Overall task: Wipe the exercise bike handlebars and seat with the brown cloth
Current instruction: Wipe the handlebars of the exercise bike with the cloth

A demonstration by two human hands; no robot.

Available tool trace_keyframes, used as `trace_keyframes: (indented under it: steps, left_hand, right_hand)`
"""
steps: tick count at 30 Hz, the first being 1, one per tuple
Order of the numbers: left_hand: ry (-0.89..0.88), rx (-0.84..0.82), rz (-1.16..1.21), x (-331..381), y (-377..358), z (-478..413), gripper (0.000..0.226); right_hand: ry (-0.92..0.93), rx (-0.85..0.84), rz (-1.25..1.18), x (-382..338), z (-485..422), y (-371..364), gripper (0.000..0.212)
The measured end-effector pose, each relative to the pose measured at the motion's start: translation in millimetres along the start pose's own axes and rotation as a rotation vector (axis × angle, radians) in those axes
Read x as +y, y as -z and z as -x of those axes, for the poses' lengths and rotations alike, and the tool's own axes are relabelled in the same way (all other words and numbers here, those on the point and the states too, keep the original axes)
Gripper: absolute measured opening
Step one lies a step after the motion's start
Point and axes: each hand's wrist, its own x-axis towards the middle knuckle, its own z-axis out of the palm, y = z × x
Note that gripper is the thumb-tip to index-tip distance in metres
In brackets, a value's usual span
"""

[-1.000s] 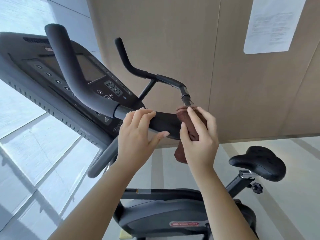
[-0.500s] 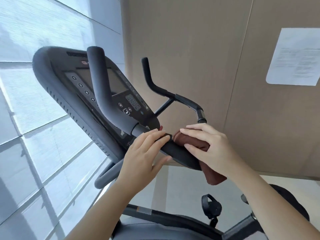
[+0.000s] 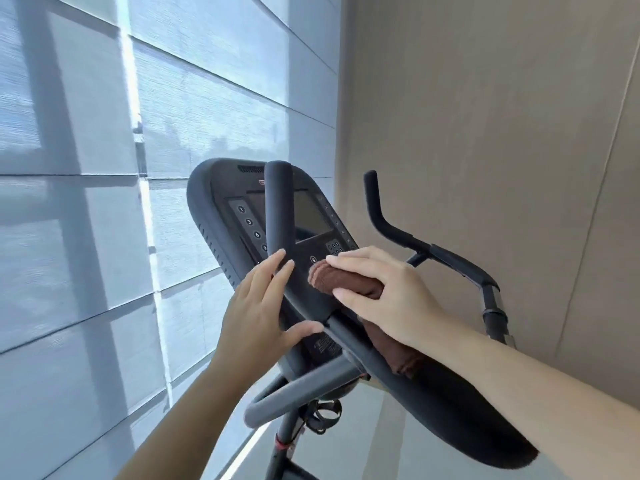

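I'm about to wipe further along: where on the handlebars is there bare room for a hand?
Free: the near handlebar's upright end, above the left hand; the far handlebar right of the console. Crowded: the near bend, where left hand, brown cloth and right hand meet.

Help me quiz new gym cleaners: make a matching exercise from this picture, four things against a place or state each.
Things
1. left hand
2. right hand
3. brown cloth
4. console

Places or states
A. draped across the near handlebar, under a hand
B. behind the near handlebar's upright end
C. fingers straight, touching the near handlebar
D. grips the brown cloth

Pairs: 1-C, 2-D, 3-A, 4-B
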Motion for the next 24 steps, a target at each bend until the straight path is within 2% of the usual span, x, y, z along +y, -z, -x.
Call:
trace_keyframes:
  steps: [6,8,12,17,19,21,22,24]
  left_hand:
    - [0.054,-0.039,0.001,-8.8,6.9,-15.0,0.121]
    - [0.078,-0.069,0.049,-10.2,7.3,-17.5,0.125]
    - [0.086,-0.056,0.093,-8.4,6.5,-16.2,0.120]
    - [0.087,-0.021,0.105,-4.3,4.1,-14.3,0.113]
    - [0.088,-0.020,0.086,-3.5,3.2,-14.6,0.113]
    - [0.085,-0.011,0.075,-2.8,2.5,-14.7,0.112]
    - [0.087,-0.010,0.077,-2.8,2.5,-14.2,0.111]
    - [0.102,-0.009,0.087,-2.6,2.9,-14.3,0.113]
  right_hand:
    - [0.140,0.377,-0.126,-10.5,-80.5,-28.0,0.037]
    - [0.148,0.414,-0.180,-14.7,-100.9,-35.0,0.037]
    - [0.156,0.277,-0.163,-3.5,-91.9,-45.8,0.041]
    - [0.089,-0.244,-0.102,22.1,-43.8,-16.3,0.040]
    - [0.098,-0.357,-0.058,23.2,-32.0,-4.3,0.041]
    - [0.118,-0.361,-0.048,19.9,-31.9,2.5,0.040]
    - [0.134,-0.306,-0.060,17.3,-36.9,3.6,0.040]
    - [0.169,-0.072,-0.104,10.7,-57.3,1.1,0.040]
